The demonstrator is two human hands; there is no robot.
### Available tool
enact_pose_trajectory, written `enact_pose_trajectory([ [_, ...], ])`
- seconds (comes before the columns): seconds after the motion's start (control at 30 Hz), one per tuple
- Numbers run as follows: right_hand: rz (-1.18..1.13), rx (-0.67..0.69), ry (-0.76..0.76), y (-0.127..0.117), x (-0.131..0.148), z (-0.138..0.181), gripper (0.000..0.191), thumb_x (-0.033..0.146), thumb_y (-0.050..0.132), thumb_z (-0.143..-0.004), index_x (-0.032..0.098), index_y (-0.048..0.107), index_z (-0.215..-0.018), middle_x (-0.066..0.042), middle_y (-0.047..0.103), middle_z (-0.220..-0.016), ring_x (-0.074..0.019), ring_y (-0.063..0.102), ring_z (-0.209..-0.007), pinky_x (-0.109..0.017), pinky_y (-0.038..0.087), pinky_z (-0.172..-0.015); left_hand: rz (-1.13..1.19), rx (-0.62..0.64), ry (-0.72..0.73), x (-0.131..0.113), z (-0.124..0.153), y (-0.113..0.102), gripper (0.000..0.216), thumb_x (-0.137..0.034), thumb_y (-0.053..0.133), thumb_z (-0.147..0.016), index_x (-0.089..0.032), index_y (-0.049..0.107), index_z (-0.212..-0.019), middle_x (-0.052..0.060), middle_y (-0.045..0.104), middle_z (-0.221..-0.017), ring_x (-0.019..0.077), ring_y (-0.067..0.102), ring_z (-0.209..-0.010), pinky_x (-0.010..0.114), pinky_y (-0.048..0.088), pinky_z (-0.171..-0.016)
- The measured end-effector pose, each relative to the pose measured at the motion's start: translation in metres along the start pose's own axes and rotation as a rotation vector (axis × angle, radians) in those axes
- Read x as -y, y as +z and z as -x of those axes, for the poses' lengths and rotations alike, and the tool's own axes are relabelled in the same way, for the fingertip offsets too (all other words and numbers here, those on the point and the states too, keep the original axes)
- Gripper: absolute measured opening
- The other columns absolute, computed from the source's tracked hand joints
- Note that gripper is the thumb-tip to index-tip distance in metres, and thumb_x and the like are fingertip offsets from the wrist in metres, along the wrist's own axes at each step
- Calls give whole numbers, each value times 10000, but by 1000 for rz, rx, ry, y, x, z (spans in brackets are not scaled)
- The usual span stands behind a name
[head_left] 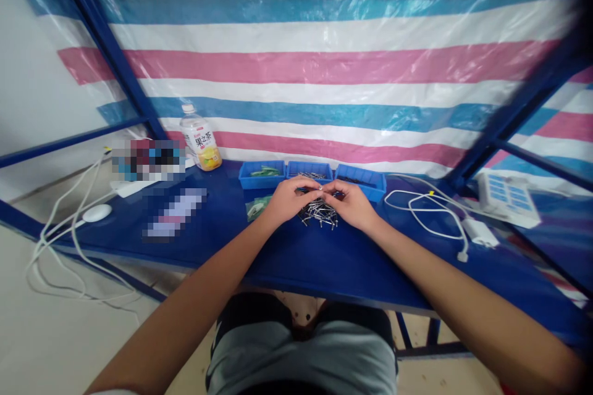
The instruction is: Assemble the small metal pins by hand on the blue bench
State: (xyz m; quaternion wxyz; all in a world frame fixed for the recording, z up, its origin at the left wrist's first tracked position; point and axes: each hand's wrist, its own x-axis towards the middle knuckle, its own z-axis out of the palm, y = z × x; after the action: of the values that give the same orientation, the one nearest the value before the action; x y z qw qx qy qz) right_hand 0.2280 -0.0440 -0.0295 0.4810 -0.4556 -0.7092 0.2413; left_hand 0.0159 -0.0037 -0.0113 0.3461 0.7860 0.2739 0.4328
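Note:
My left hand and my right hand meet fingertip to fingertip above a small heap of thin metal pins on the blue table. Both hands are pinched closed; they seem to share one small metal part between them, too small to name. Just behind the hands stand three blue bins: the left bin holds green pieces, the middle bin holds metal parts, the right bin holds dark parts. A few green pieces lie beside my left hand.
A drink bottle stands at the back left. White cables and a white puck lie at the left, a white charger with cable and a power strip at the right. A striped tarp hangs behind.

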Motion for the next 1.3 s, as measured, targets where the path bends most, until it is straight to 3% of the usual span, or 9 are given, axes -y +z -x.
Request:
enact_pose_trajectory([
  [0.37,-124,2,72,-2,6,-1,310,495,755,-884,212,795,-1004,-55,800,-999,-225,731,-895,-350,567,-822,34,-9,-16,1,-1,-1,262,-438,773,-893,-225,819,-1040,99,766,-1158,245,728,-1078,346,609,-849],
  [0.57,-196,-12,165,-1,1,-5,429,595,704,-901,199,772,-1050,-40,759,-857,-169,647,-676,-284,517,-585,75,-88,-110,4,-1,0,288,-428,719,-935,-213,786,-1116,98,784,-1175,239,734,-1062,359,606,-863],
  [0.7,-257,-99,226,1,0,-12,507,663,721,-860,190,759,-1038,-48,749,-846,-136,591,-598,-247,459,-502,56,-104,-126,5,-2,0,282,-429,707,-941,-214,787,-1105,94,788,-1163,237,736,-1034,353,607,-834],
  [0.8,-254,-178,274,0,1,-17,534,700,733,-833,181,774,-953,-54,741,-778,-134,568,-551,-246,423,-468,48,-109,-130,4,-1,-1,280,-431,701,-944,-214,786,-1098,91,789,-1160,239,736,-1030,353,608,-834],
  [0.93,-163,-151,338,0,2,-18,574,739,712,-829,168,766,-796,-51,706,-632,-131,522,-455,-269,390,-439,55,-129,-133,1,-2,0,283,-430,707,-939,-199,784,-1083,93,790,-1156,246,737,-1036,354,605,-847],
  [1.03,-98,-101,283,0,3,-15,549,715,673,-879,181,753,-779,-53,734,-672,-155,582,-491,-289,450,-492,51,-133,-126,2,-1,0,287,-434,705,-940,-197,783,-1082,93,790,-1153,248,736,-1042,354,604,-853],
  [1.13,130,0,101,-2,5,-9,453,606,623,-963,204,751,-800,-49,753,-742,-193,653,-606,-322,514,-608,47,-141,-114,3,-1,0,294,-443,699,-942,-198,781,-1081,94,791,-1142,249,738,-1037,360,607,-857],
  [1.23,407,137,-156,-3,8,-4,269,476,698,-948,226,785,-996,-77,762,-934,-256,699,-875,-394,547,-837,38,-152,-103,2,0,-2,283,-436,694,-945,-202,779,-1078,90,792,-1130,246,738,-1039,372,603,-880],
  [1.3,492,211,-245,-3,9,-2,277,429,754,-917,232,779,-1110,-103,740,-1039,-284,680,-994,-439,529,-942,25,-149,-94,0,0,-2,264,-424,695,-946,-207,779,-1073,86,791,-1135,243,737,-1048,382,596,-914],
])
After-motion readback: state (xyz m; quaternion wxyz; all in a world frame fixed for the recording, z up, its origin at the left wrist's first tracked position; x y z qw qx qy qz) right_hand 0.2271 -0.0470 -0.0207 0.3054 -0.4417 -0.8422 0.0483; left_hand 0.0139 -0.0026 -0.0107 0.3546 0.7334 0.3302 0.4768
